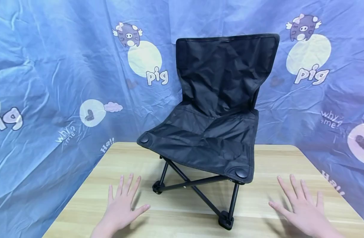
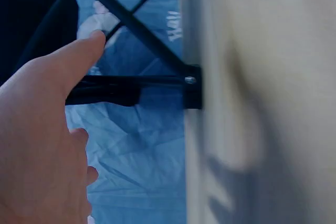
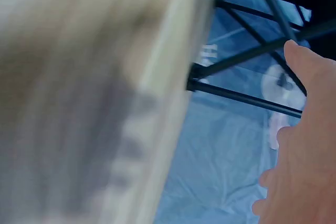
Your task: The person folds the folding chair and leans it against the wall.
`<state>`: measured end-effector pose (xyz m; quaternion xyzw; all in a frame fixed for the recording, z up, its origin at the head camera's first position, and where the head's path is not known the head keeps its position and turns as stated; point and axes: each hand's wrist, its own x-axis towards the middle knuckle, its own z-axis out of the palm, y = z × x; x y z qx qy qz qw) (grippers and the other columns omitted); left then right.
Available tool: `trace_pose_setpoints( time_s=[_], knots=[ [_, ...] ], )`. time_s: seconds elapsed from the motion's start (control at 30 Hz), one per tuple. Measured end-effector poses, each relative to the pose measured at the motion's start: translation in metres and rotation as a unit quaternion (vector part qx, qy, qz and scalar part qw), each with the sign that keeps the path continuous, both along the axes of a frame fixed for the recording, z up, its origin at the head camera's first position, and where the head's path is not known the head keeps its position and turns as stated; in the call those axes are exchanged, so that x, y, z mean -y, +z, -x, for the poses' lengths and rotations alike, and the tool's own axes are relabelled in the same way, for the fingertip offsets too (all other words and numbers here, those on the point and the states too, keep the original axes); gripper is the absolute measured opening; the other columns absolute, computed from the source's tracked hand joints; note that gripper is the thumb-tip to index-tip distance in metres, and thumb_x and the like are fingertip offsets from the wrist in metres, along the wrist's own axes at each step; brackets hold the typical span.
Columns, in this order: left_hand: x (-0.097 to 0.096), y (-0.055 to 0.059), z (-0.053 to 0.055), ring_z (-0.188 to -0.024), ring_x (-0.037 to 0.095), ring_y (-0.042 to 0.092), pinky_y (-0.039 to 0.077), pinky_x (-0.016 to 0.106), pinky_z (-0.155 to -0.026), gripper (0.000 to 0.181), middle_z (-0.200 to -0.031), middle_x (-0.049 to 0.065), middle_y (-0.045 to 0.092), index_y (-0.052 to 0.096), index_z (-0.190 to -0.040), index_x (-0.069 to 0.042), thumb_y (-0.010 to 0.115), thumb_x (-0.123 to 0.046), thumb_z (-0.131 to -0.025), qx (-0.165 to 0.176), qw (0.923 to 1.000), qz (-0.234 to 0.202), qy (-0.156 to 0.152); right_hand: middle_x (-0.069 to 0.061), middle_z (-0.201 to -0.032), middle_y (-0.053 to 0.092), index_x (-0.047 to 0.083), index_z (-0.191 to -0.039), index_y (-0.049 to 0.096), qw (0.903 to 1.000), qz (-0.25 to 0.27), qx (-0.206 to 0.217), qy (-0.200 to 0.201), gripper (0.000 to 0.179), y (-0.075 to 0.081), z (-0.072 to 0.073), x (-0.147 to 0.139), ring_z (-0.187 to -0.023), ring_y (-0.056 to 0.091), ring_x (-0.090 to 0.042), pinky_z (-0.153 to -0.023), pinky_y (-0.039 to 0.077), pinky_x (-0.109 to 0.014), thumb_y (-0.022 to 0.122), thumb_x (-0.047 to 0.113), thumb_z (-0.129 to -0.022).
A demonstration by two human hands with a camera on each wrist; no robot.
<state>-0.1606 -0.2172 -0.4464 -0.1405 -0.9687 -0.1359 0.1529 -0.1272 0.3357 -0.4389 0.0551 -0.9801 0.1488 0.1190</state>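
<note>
A black folding chair stands unfolded on the wooden table, its fabric back upright and its seat angled toward the front right. Crossed black tube legs end in plastic feet. To the left of the chair, my left hand hovers over the table with fingers spread, holding nothing. My right hand is spread likewise on the other side, apart from the chair. Both wrist views show a thumb in front of the chair's leg frame, and the right one shows the leg joint at table level.
The light wooden table bears the chair. Behind it and along both sides hangs a blue cloth printed with pigs, pale circles and lettering. Shadows of the hands fall on the tabletop.
</note>
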Motion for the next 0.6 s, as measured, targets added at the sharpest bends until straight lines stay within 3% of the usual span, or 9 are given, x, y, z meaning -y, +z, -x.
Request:
trace_pose_setpoints(
  time_s=[0.1,0.23,0.27,0.33,0.4,0.47,0.53,0.57,0.6],
  knots=[
    [-0.002,0.011,0.000,-0.147,0.048,0.008,-0.002,0.076,-0.109,0.094,-0.161,0.020,0.021,0.027,-0.158,-0.020,0.069,-0.060,-0.084,0.002,0.9995,-0.027,-0.013,-0.025,-0.162,-0.006,0.024,-0.161,0.000,0.9997,0.019,-0.012,0.004,0.095,0.011,-0.001,0.000,-0.144,-0.013,-0.053,-0.100,-0.029,-0.071,0.063,0.047,-0.094],
    [-0.008,0.031,0.004,-0.147,0.049,0.006,0.003,0.077,-0.109,0.098,-0.161,0.023,0.018,0.019,-0.160,-0.017,0.072,-0.053,-0.085,0.007,0.9968,-0.073,-0.033,-0.037,-0.156,0.012,0.018,-0.161,0.003,0.9958,0.067,-0.048,0.040,0.095,0.028,-0.001,0.002,-0.140,0.007,-0.060,-0.106,-0.008,-0.078,0.067,0.035,-0.093],
    [-0.010,0.036,0.006,-0.147,0.049,0.006,0.003,0.077,-0.109,0.100,-0.161,0.024,0.017,0.017,-0.160,-0.016,0.072,-0.051,-0.085,0.011,0.9953,-0.088,-0.039,-0.038,-0.155,0.014,0.016,-0.161,0.003,0.9936,0.085,-0.053,0.054,0.095,0.032,-0.001,0.002,-0.143,0.007,-0.055,-0.113,-0.006,-0.071,0.068,0.030,-0.093],
    [-0.012,0.044,0.010,-0.147,0.048,0.005,0.002,0.075,-0.110,0.102,-0.161,0.023,0.016,0.014,-0.160,-0.012,0.073,-0.049,-0.085,0.015,0.9917,-0.117,-0.050,-0.038,-0.155,0.015,0.016,-0.161,0.002,0.9883,0.119,-0.051,0.081,0.094,0.041,-0.002,0.003,-0.149,0.004,-0.035,-0.123,0.001,-0.043,0.067,0.023,-0.094],
    [-0.013,0.052,0.014,-0.147,0.047,0.006,0.003,0.073,-0.112,0.102,-0.162,0.023,0.017,0.013,-0.160,-0.011,0.074,-0.046,-0.086,0.014,0.9875,-0.145,-0.062,-0.038,-0.155,0.018,0.016,-0.161,0.000,0.9828,0.153,-0.033,0.098,0.095,0.053,-0.004,0.006,-0.148,0.012,-0.036,-0.121,0.020,-0.038,0.068,0.016,-0.094],
    [-0.014,0.059,0.018,-0.147,0.047,0.007,0.004,0.072,-0.112,0.103,-0.161,0.023,0.017,0.012,-0.160,-0.011,0.075,-0.043,-0.086,0.013,0.9830,-0.170,-0.068,-0.037,-0.153,0.024,0.020,-0.161,0.001,0.9783,0.173,-0.027,0.111,0.096,0.061,-0.005,0.010,-0.143,0.024,-0.010,-0.107,0.036,-0.019,0.069,0.011,-0.093],
    [-0.015,0.065,0.021,-0.147,0.047,0.008,0.006,0.073,-0.112,0.102,-0.161,0.024,0.018,0.012,-0.160,-0.013,0.076,-0.040,-0.085,0.011,0.9788,-0.192,-0.071,-0.034,-0.148,0.034,0.020,-0.161,0.004,0.9720,0.194,-0.028,0.129,0.096,0.070,-0.007,0.015,-0.134,0.040,-0.004,-0.088,0.050,-0.017,0.069,0.005,-0.092],
    [-0.016,0.068,0.023,-0.147,0.048,0.009,0.008,0.074,-0.111,0.102,-0.161,0.024,0.018,0.012,-0.161,-0.015,0.077,-0.038,-0.085,0.008,0.9763,-0.204,-0.073,-0.027,-0.148,0.039,0.019,-0.161,0.007,0.9682,0.202,-0.037,0.142,0.096,0.073,-0.007,0.018,-0.128,0.047,-0.003,-0.081,0.052,-0.017,0.069,0.001,-0.090],
    [-0.016,0.071,0.025,-0.146,0.047,0.011,0.010,0.074,-0.111,0.102,-0.160,0.024,0.019,0.011,-0.161,-0.015,0.078,-0.035,-0.085,0.006,0.9730,-0.219,-0.074,-0.019,-0.148,0.042,0.019,-0.161,0.009,0.9629,0.212,-0.047,0.160,0.096,0.075,-0.008,0.021,-0.124,0.045,0.007,-0.079,0.048,-0.009,0.069,-0.002,-0.090]
  ],
)
